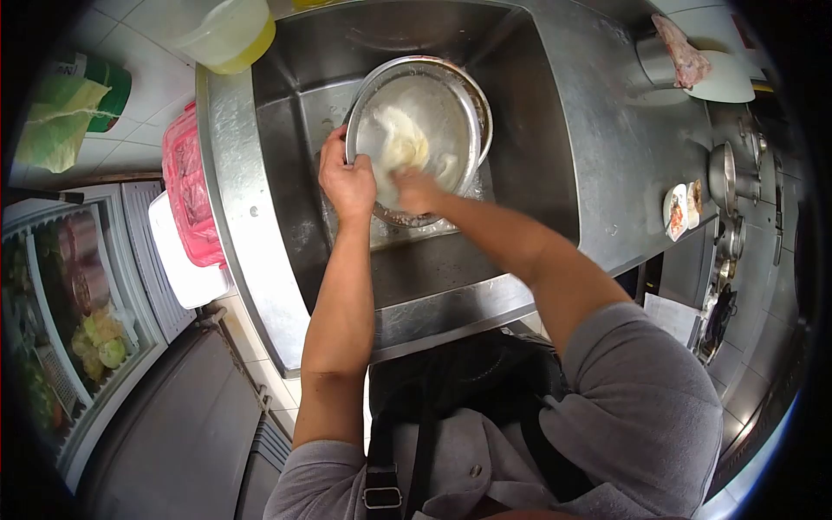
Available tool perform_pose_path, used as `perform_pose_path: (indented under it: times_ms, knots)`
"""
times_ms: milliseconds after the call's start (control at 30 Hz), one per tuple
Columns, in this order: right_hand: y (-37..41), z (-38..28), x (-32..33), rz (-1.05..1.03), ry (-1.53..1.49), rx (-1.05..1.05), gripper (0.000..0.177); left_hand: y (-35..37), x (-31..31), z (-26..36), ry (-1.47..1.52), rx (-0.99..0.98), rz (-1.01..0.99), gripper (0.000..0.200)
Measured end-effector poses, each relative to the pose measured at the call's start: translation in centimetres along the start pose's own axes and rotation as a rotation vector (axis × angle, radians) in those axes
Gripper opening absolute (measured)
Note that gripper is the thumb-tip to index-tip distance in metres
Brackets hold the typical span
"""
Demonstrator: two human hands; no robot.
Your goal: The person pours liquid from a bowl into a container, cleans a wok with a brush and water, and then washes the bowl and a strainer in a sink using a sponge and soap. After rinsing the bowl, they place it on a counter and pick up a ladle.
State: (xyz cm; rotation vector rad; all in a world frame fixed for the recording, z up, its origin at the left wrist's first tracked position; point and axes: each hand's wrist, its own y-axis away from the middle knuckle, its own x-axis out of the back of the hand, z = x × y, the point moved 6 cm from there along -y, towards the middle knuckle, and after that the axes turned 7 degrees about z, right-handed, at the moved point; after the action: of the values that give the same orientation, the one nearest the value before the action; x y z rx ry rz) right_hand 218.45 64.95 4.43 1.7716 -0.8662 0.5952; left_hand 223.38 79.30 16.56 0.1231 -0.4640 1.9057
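Note:
My left hand (348, 184) grips the near-left rim of a round metal bowl (368, 100), thumb over the edge. The bowl is tilted inside the sink, overlapping a second metal vessel (487, 130) behind it. Cloudy water and a soft, pale whitish-yellow piece (404, 139) are in the bowl, smeared by motion. My right hand (416, 191) reaches into the near side of the bowl, right at the lower end of the pale piece. It is blurred, and I cannot tell whether its fingers close on anything.
A deep steel sink (529, 234) surrounds the bowl. Left stand a tub with yellow contents (230, 35) and a red plastic bag (186, 191). On the right counter (607, 165) are a small dish (678, 211) and a metal pot (656, 59) with raw meat (680, 54) at its rim.

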Motion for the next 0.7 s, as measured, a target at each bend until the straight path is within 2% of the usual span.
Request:
perform_pose_path:
  times_ms: [33, 67, 100, 167, 200, 233, 300, 333, 367, 400, 433, 500, 533, 600, 633, 700]
  knots:
    - [-4.8, -0.3, -5.6, 0.014, 0.174, 0.337, 0.063, 0.4, -0.1, 0.3, -0.007, 0.040, -0.031, 0.034]
    - [-3.5, -1.6, -4.0, 0.060, -0.375, 0.132, 0.063, 0.4, -0.3, 0.6, -0.013, 0.075, -0.057, 0.032]
    - [-1.5, -3.2, -1.7, 0.120, -0.682, 0.073, 0.063, 0.2, -0.6, 0.3, -0.005, 0.068, -0.054, 0.032]
    - [3.2, -5.1, 2.4, 0.251, -0.963, 0.105, 0.062, -0.1, 0.1, -2.0, 0.188, 0.185, 0.108, 0.028]
    - [5.6, -5.2, 3.9, 0.326, -0.937, 0.159, 0.062, -0.8, 0.7, -1.9, 0.119, 0.163, 0.091, 0.022]
    - [7.7, -4.8, 4.5, 0.340, -0.769, 0.221, 0.062, -1.9, 1.2, -1.6, 0.123, 0.156, 0.089, 0.022]
    - [9.0, 0.9, 3.4, 0.255, 0.070, 0.474, 0.062, -3.4, 1.3, -0.3, -0.023, -0.017, -0.055, 0.015]
    - [8.5, 1.9, 4.4, 0.257, 0.068, 0.474, 0.062, -3.8, 0.4, -0.2, -0.041, -0.025, -0.145, 0.012]
    - [7.6, 3.0, 4.5, 0.120, 0.268, 0.419, 0.059, -4.6, -0.1, 0.0, -0.043, -0.028, -0.147, 0.012]
    - [7.3, 4.0, 4.1, -0.018, 0.466, 0.358, 0.056, -5.5, -1.3, -0.1, -0.119, -0.011, -0.238, 0.014]
    - [7.7, 3.4, 4.1, -0.017, 0.465, 0.350, 0.056, -5.8, -2.2, 0.1, -0.192, 0.008, -0.331, 0.017]
    - [8.4, 0.8, 3.9, 0.098, 0.089, 0.245, 0.046, -5.1, -2.3, 1.0, -0.257, 0.078, -0.371, 0.022]
    - [7.7, 0.2, 2.9, 0.265, -0.114, 0.203, 0.044, -3.5, -2.1, 1.3, -0.267, 0.071, -0.296, 0.027]
    - [6.3, -2.7, 5.1, 0.331, -0.428, 0.023, 0.046, 1.0, -2.5, 1.1, -0.354, -0.009, -0.154, 0.042]
    - [6.1, -4.5, 5.6, 0.329, -0.438, 0.017, 0.046, 1.3, -2.2, 1.3, -0.359, -0.011, -0.164, 0.042]
    - [6.7, -6.0, 6.0, 0.442, -0.798, -0.075, 0.052, 1.0, -1.7, 1.7, -0.164, 0.080, -0.129, 0.039]
